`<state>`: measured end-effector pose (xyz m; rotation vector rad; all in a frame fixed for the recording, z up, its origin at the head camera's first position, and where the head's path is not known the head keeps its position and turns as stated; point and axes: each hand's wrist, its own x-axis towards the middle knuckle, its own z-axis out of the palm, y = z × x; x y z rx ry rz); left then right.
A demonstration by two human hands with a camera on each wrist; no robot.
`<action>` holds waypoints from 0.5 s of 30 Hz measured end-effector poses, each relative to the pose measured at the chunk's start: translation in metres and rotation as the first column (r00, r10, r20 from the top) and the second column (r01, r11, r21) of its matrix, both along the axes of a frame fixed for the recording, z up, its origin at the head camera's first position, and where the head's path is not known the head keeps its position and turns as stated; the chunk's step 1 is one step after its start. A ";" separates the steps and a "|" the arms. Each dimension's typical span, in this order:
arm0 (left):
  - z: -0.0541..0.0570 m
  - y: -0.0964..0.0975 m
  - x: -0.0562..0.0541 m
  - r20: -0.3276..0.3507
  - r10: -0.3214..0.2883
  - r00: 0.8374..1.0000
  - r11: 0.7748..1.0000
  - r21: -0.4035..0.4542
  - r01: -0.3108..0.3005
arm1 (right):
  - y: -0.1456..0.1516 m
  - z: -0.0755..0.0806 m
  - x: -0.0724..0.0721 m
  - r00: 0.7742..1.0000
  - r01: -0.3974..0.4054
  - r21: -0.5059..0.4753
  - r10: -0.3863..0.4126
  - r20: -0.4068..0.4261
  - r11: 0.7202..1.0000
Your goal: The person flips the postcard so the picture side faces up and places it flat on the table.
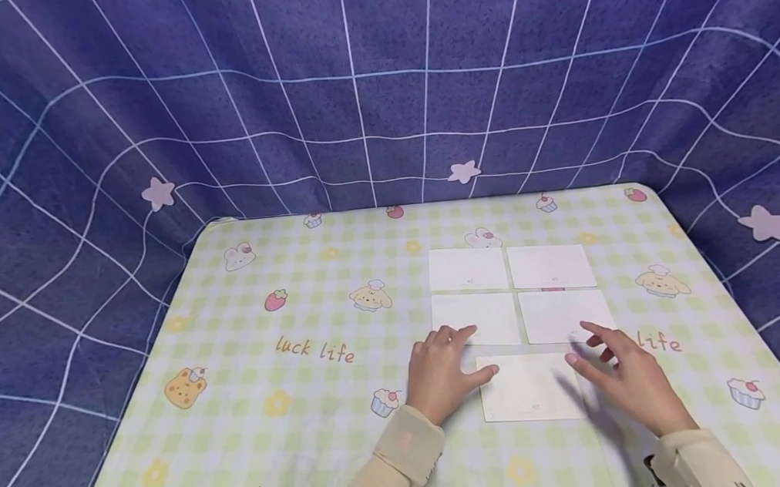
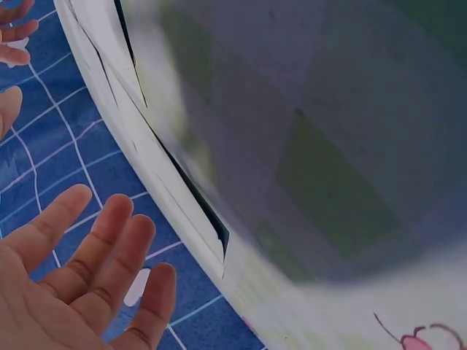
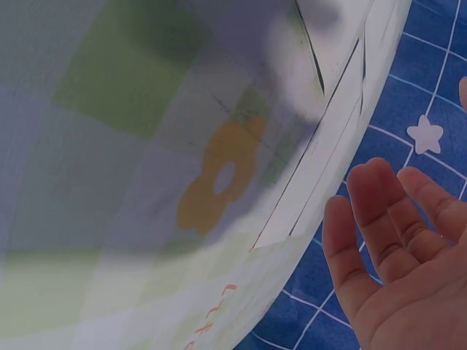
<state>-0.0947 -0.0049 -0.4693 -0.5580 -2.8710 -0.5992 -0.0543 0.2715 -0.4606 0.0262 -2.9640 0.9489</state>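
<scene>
Several blank white cards lie flat on the checked tablecloth, two at the back, two in the middle row and a single front card [image 1: 531,387]. My left hand [image 1: 442,374] reaches over the lower left of the middle-left card [image 1: 483,314], its thumb by the front card's upper left corner. On the other side, my right hand [image 1: 632,381] hovers with its index fingertip at the lower right of the middle-right card [image 1: 563,312] and its thumb over the front card's upper right. Both hands hold nothing; relaxed fingers [image 2: 139,240] show in the left wrist view.
Behind the middle row lie a back-left card [image 1: 466,269] and a back-right card [image 1: 550,265]. A small pink patch shows between the right-hand cards. The tablecloth [image 1: 337,434] has printed cupcakes and animals. A blue grid-patterned curtain [image 1: 384,97] surrounds the table's back and sides.
</scene>
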 end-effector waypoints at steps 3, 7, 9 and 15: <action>0.000 0.002 0.001 0.027 0.013 1.000 1.000 -0.006 -0.013 | 0.001 -0.001 0.001 1.000 -0.009 0.000 0.009 0.016 1.000; -0.002 0.005 0.004 0.067 0.022 0.997 1.000 -0.020 -0.021 | 0.001 -0.003 0.003 0.999 -0.024 -0.010 0.024 0.044 1.000; -0.002 0.006 0.005 0.082 0.021 0.996 0.999 -0.035 -0.018 | 0.001 -0.004 0.003 0.998 -0.031 -0.015 0.031 0.052 0.999; -0.003 0.008 0.009 0.111 0.018 0.994 0.996 -0.084 -0.009 | 0.001 -0.008 0.004 0.997 -0.051 -0.008 0.051 0.059 0.999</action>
